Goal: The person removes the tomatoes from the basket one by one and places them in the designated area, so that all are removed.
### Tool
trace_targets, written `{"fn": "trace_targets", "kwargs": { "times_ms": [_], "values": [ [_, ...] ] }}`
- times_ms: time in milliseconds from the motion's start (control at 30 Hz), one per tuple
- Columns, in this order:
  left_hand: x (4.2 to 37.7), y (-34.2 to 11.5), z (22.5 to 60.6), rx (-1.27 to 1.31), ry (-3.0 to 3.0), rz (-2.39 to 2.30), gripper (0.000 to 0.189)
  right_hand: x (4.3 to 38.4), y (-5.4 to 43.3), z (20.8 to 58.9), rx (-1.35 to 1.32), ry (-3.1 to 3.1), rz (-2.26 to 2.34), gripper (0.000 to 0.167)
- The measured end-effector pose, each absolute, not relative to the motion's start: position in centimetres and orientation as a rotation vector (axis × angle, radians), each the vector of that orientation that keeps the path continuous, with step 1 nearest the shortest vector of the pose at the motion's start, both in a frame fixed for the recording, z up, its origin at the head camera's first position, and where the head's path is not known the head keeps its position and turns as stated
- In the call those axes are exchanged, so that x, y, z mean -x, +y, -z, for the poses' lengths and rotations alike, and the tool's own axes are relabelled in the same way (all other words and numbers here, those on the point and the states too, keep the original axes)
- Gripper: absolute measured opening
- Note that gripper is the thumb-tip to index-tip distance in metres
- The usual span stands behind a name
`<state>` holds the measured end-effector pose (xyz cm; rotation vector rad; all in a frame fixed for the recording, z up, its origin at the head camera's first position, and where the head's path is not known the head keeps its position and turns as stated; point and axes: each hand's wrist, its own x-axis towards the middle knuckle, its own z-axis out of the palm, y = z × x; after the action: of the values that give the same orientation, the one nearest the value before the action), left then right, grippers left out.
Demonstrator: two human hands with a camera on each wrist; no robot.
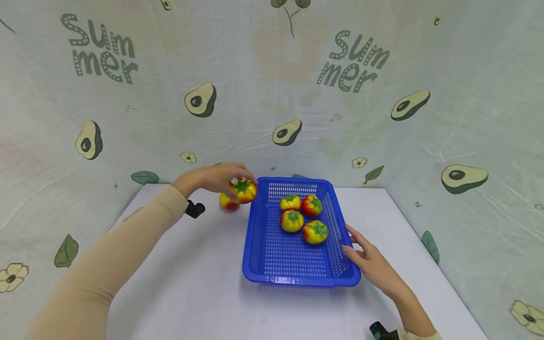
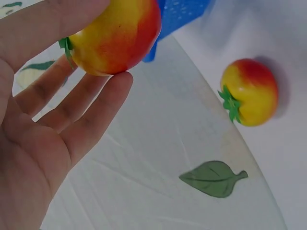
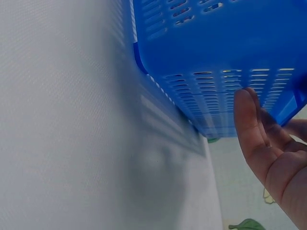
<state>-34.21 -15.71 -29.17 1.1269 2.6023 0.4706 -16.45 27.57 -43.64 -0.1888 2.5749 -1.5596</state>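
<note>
A red-and-yellow toy tomato with a green leafy top is held in my left hand, raised by the left rim of a blue plastic basket. The left wrist view shows the same toy tomato between thumb and fingers. Just beyond that hand, a second toy tomato lies on the table, partly hidden in the head view. Several more, such as this toy tomato, sit inside the basket. My right hand grips the basket's right side, thumb over the rim and fingers against the outer wall.
A white table bears the basket. Behind it and at its sides hangs a pale cloth printed with avocados, leaves and lettering. A dark wrist device sits at my left wrist, and another device at my right.
</note>
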Motion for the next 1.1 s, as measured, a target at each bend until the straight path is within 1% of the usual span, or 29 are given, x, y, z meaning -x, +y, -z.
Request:
{"fn": "trace_targets", "kwargs": {
  "times_ms": [200, 533, 733, 1100],
  "values": [
    [35.1, -17.8, 29.5, -1.050, 2.646, -0.483, 0.062, 16.6, 27.6, 43.7, 0.207, 2.562, 1.572, 0.070],
    [35.8, -20.4, 29.9, -0.971, 2.699, -0.434, 0.059, 16.4, 27.5, 43.7, 0.141, 2.572, 1.552, 0.072],
    [36.5, -22.1, 31.0, -0.941, 2.729, -0.403, 0.056, 16.4, 27.6, 43.8, 0.133, 2.570, 1.551, 0.072],
    [37.9, -25.0, 32.9, -0.754, 2.761, -0.378, 0.059, 16.3, 27.5, 43.8, 0.140, 2.562, 1.575, 0.073]
  ]
}}
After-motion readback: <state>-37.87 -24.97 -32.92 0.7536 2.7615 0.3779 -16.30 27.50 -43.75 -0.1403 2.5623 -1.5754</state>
